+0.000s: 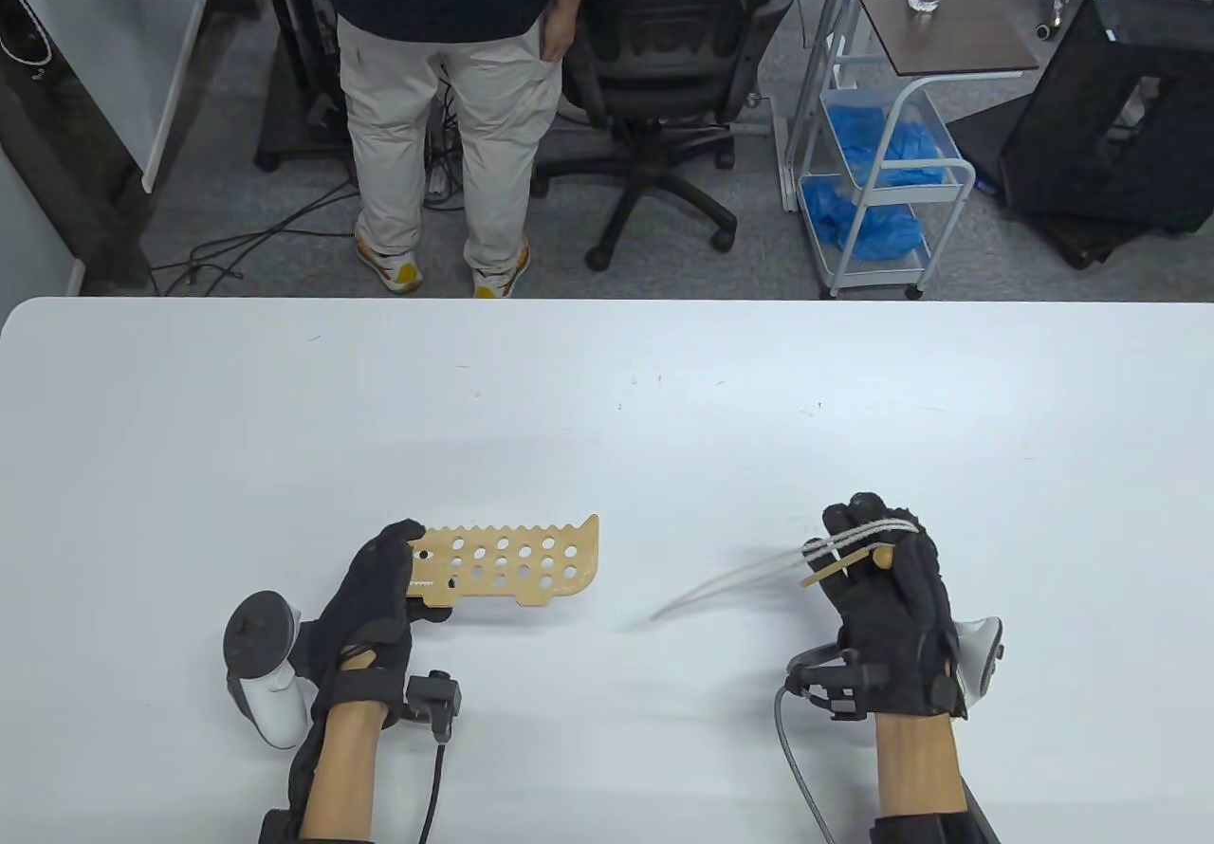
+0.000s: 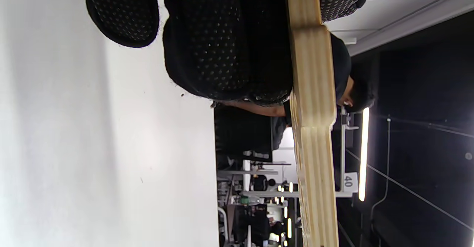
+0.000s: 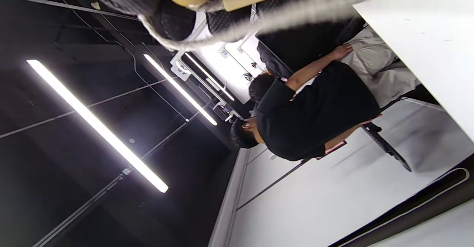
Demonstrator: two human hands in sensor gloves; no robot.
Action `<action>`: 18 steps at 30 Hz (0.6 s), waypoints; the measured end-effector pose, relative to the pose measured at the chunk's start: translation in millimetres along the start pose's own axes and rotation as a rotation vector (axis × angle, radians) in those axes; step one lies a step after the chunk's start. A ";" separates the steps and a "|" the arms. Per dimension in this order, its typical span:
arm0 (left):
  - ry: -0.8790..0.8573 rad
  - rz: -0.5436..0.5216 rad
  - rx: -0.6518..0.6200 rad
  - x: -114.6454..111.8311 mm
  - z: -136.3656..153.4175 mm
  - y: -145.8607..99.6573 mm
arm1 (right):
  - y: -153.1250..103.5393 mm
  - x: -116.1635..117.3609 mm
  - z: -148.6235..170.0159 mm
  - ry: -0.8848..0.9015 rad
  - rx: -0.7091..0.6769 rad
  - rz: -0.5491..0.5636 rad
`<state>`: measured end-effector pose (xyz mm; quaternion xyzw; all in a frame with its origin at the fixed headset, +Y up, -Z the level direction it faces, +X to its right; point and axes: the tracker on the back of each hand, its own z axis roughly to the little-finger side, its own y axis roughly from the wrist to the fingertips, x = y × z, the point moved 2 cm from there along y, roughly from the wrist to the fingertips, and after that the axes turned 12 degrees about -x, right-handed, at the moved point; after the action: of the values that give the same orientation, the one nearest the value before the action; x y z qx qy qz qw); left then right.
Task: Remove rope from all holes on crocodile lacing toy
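On table: left hand (image 1: 375,588) grips crocodile board (image 1: 517,564); right hand (image 1: 887,588) clutches rope (image 1: 854,539), wooden needle (image 1: 844,567).

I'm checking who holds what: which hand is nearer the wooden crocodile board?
Left. The left hand grips the crocodile board at its end; the right hand is apart, holding the rope.

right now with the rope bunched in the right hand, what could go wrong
The rope is looped around the right hand, and its blurred tail trails left, so it may tangle in the fingers or the wooden needle. The left hand grips only one end of the crocodile board, which could tip.
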<state>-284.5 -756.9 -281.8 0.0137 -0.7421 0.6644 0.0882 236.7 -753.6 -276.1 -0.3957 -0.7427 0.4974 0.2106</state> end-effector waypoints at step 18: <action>0.253 -0.058 0.126 10.0 5.9 -1.3 | 1.7 -9.4 -7.8 0.024 -0.056 0.041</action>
<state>-294.7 -761.9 -279.6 -0.0431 -0.6810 0.7034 0.1992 248.5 -756.4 -273.6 -0.4223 -0.7456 0.4759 0.1982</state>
